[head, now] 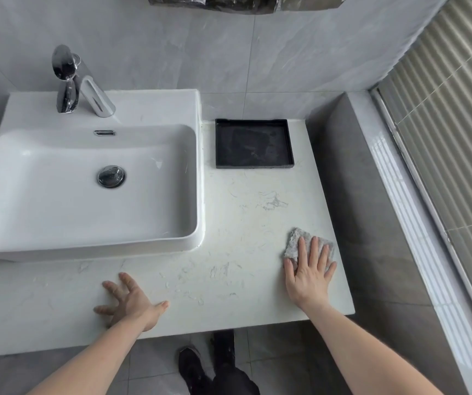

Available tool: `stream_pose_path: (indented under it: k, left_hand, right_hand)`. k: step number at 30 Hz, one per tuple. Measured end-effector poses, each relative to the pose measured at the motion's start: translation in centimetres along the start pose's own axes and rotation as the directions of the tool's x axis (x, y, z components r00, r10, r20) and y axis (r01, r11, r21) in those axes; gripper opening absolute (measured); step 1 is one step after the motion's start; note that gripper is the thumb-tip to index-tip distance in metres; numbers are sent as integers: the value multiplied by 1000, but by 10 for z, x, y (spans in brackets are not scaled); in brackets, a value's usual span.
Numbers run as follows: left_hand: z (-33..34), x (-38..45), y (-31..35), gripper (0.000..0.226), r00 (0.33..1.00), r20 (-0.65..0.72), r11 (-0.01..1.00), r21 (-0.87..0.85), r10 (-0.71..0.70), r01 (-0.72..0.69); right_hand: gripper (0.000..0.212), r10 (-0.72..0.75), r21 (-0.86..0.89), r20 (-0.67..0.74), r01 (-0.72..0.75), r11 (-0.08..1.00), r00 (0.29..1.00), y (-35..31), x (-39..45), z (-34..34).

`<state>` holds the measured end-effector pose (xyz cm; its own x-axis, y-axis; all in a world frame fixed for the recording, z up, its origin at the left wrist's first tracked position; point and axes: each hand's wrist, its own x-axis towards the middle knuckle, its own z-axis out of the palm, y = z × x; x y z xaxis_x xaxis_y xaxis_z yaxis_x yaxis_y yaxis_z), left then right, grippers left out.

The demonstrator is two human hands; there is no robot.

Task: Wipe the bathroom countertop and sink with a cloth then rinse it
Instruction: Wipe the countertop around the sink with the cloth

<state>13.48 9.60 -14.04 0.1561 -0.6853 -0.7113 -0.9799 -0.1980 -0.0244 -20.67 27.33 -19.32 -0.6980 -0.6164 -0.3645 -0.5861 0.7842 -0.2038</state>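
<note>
A grey cloth [296, 243] lies flat on the white marbled countertop [243, 212] near its right edge. My right hand [310, 273] presses on the cloth with straight, spread fingers, covering most of it. My left hand [131, 303] rests on the countertop's front strip with fingers spread, below the sink's front right corner. The white rectangular sink [44, 201] stands on the left part of the counter, dry-looking, with a chrome drain plug [111, 176] in its bottom and a chrome faucet [79, 84] at the back.
A black shallow tray [290, 146] sits at the back of the counter, right of the sink. A grey tiled ledge [371, 223] and a window with blinds [457, 138] border the right side. The person's dark shoes [197, 369] show on the floor below the front edge.
</note>
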Motion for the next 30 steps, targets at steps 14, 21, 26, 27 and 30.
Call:
stream_pose_path:
  k: [14, 21, 26, 27, 30]
  left_hand:
    - [-2, -4, -3, 134, 998, -60, 1000, 6, 1, 0]
    - [-23, -10, -56, 104, 929, -137, 896, 346, 343, -280]
    - [-64, 14, -144, 62, 796, -89, 771, 331, 599, -544]
    - [-71, 20, -163, 66, 807, -89, 785, 313, 584, -534]
    - [-88, 43, -216, 77, 846, -121, 830, 306, 520, -466]
  right_hand:
    - [70, -220, 9, 3, 220, 976, 976, -117, -62, 48]
    - [67, -413, -13, 78, 415, 910, 907, -194, -137, 81]
    - [66, -409, -34, 98, 414, 910, 907, -210, -167, 94]
    - [66, -402, -39, 99, 407, 912, 910, -206, -167, 94]
    - [67, -299, -43, 81, 303, 952, 951, -195, -165, 90]
